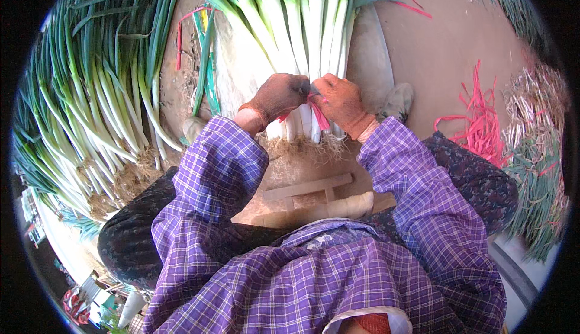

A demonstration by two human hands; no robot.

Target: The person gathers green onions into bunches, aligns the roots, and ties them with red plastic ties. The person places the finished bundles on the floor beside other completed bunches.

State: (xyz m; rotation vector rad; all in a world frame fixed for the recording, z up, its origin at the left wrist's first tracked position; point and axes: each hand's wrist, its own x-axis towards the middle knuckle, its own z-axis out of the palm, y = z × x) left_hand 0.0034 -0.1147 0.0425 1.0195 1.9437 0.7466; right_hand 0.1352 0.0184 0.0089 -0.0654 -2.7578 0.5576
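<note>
A bunch of large green onions (297, 32) lies in front of me, leaves pointing away and roots toward me. Both my hands wear orange-brown gloves and meet over the white stems, just above the roots. My left hand (277, 96) is closed at the middle of the bunch, fingers pinched on a red plastic ribbon (319, 116). Right beside it my right hand (342, 99) also pinches the ribbon, whose loose end hangs over the stems. Part of the ribbon around the bunch is hidden under my hands.
A big heap of loose green onions (99, 98) covers the left side. Red ribbon strips (483, 122) lie on the ground at right, near bundles of thinner onions (534, 165). A wooden piece (308, 186) lies between my legs. A pale sheet (368, 50) is beneath the bunch.
</note>
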